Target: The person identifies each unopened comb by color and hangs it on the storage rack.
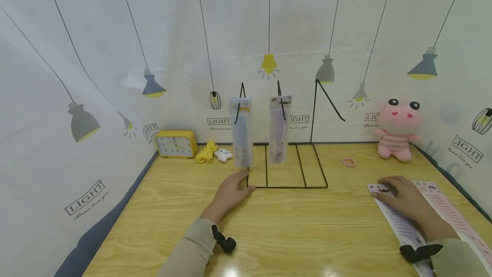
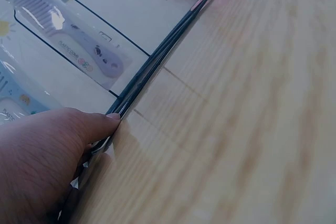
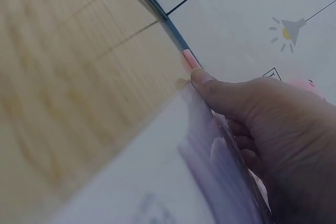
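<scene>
My left hand (image 1: 229, 194) grips the front left corner of a black wire display rack (image 1: 286, 187), its thumb on top of the wire. Two packaged combs hang from the rack's hooks, a blue comb (image 1: 241, 140) on the left and a purple comb (image 1: 278, 136) in the middle. The right hook (image 1: 330, 99) bears nothing. At the right, my right hand (image 1: 409, 202) pinches the top end of another packaged purple comb (image 3: 210, 182), thumb on its face. Beside it lies a packaged pink comb (image 1: 449, 213), partly behind the hand and sleeve.
A yellow alarm clock (image 1: 176, 143), a bundle of yellow cord (image 1: 206, 152) and a small white figure (image 1: 223, 154) stand at the back left. A pink hair tie (image 1: 349, 166) lies right of the rack. Behind it, a pink plush toy (image 1: 396, 146) sits against the wall sheet (image 1: 246, 20).
</scene>
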A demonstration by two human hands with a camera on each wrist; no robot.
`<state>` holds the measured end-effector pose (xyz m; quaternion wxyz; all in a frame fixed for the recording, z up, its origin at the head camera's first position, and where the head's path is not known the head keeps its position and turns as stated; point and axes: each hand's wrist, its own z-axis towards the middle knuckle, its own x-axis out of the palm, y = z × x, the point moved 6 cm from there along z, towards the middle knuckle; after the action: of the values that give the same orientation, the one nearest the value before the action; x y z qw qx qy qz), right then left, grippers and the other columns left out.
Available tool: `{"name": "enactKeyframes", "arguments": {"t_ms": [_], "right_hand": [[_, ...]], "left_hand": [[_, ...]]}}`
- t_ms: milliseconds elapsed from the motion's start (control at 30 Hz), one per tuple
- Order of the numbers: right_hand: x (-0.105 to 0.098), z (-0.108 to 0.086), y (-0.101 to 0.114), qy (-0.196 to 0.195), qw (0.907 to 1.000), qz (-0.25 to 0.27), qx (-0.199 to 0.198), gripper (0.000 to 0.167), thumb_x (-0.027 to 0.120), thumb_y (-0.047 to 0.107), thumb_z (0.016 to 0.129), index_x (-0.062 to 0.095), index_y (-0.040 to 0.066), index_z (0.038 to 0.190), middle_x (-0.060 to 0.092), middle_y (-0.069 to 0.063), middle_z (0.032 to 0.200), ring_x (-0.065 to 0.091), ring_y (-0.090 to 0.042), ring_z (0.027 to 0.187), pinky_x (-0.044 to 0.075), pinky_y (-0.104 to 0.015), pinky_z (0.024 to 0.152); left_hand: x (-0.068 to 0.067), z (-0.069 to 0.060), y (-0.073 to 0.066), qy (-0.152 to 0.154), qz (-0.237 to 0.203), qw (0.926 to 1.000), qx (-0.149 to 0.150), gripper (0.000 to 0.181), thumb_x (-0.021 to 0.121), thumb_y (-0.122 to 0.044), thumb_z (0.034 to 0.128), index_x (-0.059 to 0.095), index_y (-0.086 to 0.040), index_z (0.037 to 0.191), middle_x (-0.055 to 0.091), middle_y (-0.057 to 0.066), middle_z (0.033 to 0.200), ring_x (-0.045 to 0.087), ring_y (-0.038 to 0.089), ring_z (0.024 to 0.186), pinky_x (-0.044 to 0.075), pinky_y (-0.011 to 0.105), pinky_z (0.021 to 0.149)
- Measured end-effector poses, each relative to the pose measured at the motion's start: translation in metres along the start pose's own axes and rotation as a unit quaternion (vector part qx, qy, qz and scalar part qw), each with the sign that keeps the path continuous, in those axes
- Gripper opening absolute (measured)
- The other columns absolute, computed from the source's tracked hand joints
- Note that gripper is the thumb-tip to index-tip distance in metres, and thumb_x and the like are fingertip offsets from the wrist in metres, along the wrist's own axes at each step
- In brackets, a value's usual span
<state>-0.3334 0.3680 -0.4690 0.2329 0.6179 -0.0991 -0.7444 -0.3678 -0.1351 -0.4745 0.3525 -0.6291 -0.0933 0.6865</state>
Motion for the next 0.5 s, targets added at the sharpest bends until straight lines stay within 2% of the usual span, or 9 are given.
{"name": "enactKeyframes", "arguments": {"t_ms": [333,500], "right_hand": [[-0.0018,-0.001,0.0023,-0.022,0.9996,0.004,-0.015,0.065,0.074,0.045,0.091,0.06,-0.009,0.125,0.051,-0.032,0.126,0.044,-0.052,0.116,0.036,-0.067,0.094],[-0.0025,-0.0018,0.0012,-0.043,0.9988,0.015,-0.018,0.057,0.074,0.038,0.092,0.059,-0.008,0.122,0.057,-0.027,0.115,0.052,-0.04,0.101,0.043,-0.055,0.082]], "left_hand": [[0.0012,0.0012,0.0025,0.0,0.008,1.0,-0.002,0.063,0.064,-0.043,0.0982,0.05,-0.008,0.149,0.046,0.01,0.153,0.042,0.033,0.141,0.033,0.05,0.117],[0.0009,0.0007,0.0015,0.002,0.006,1.0,-0.002,0.063,0.064,-0.043,0.0981,0.049,-0.009,0.149,0.045,0.01,0.154,0.041,0.033,0.142,0.033,0.051,0.117]]}}
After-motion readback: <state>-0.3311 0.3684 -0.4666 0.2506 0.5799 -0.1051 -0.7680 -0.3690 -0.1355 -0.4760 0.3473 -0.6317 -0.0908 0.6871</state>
